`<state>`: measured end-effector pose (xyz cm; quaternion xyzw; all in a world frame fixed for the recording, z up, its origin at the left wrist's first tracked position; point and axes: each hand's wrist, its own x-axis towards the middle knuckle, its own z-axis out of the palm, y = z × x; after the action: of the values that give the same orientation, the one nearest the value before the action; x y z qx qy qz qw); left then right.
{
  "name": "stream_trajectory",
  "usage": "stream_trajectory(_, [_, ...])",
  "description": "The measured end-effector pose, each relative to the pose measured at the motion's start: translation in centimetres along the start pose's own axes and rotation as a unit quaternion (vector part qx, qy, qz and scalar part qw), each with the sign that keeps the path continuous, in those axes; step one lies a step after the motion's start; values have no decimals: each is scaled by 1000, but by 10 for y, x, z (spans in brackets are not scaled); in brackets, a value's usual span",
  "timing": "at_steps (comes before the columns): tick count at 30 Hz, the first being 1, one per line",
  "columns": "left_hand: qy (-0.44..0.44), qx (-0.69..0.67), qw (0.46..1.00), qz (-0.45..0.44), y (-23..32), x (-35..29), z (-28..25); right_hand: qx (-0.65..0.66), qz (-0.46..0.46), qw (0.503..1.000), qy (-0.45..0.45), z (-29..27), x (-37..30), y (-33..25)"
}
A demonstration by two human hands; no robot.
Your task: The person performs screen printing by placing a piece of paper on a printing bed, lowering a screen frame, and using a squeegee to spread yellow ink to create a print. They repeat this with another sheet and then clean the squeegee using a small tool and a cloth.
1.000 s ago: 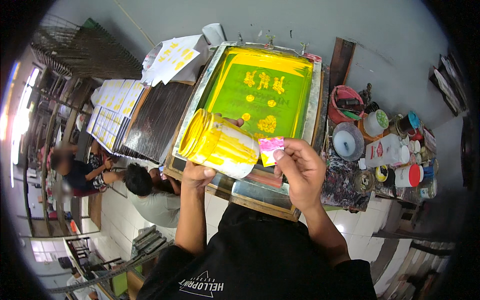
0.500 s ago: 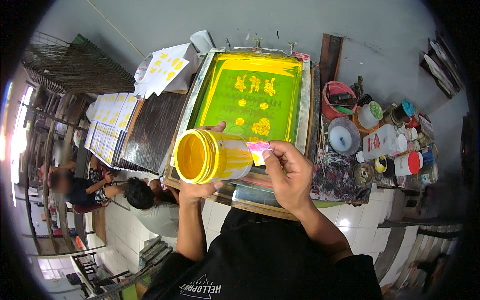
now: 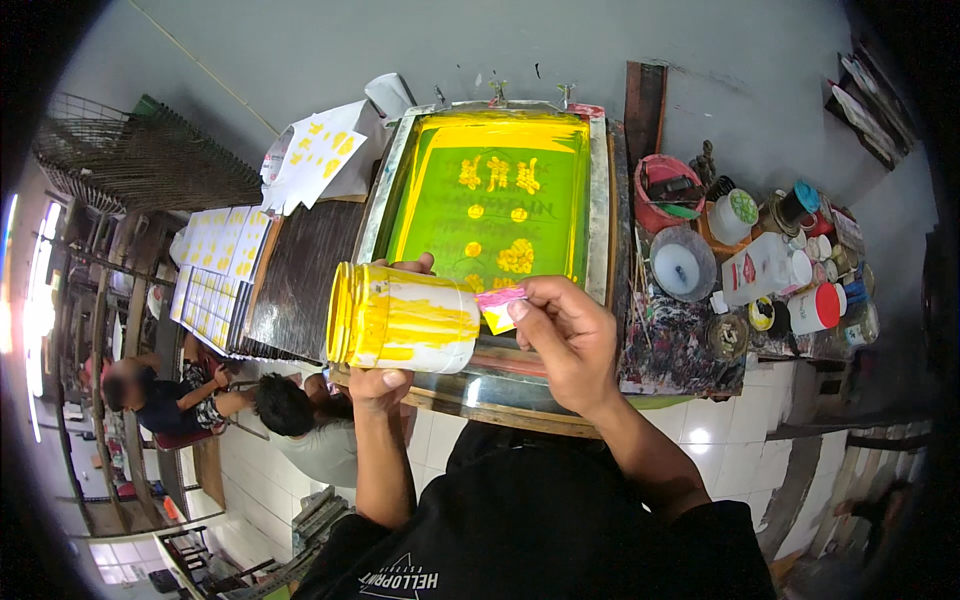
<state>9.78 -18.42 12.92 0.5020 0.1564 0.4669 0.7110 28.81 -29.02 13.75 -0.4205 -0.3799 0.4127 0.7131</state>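
My left hand (image 3: 380, 388) is wrapped around a wide-mouthed plastic jar (image 3: 420, 330), fingers behind it and thumb below. The jar lies tilted on its side in the air, its threaded mouth to the left. Yellow ink streaks its whitish wall; its inside is hidden. Between thumb and fingers, my right hand (image 3: 575, 345) pinches a small pink and yellow stained card (image 3: 502, 310), close to the jar's base end. Beyond both hands lies a screen-printing frame (image 3: 598, 190) with green mesh (image 3: 430, 210) and yellow ink over its stencil shapes.
Right of the frame, a stained bench (image 3: 665, 345) carries a pink bucket (image 3: 650, 200), a translucent tub (image 3: 672, 262) and several ink jars. At left lie printed sheets (image 3: 215, 240) beside a dark board (image 3: 300, 265). Two people sit at lower left, one in a grey shirt (image 3: 325, 450).
The jar has moved slightly left and turned, so its mouth now faces sideways and its ink-streaked wall shows. My right hand and the card have shifted slightly left with it.
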Motion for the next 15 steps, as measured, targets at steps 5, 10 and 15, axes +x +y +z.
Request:
stream_trajectory(5, [2,-20,1000,4,-1,2,1,-60,-33,998,-1,2,1,1])
stream_trajectory(10, [7,-22,1000,2,-3,0,2,-74,-14,997,6,2,-4,2])
stream_trajectory(15, [27,-25,999,8,-7,-1,6,-65,-47,996,26,9,-10,3])
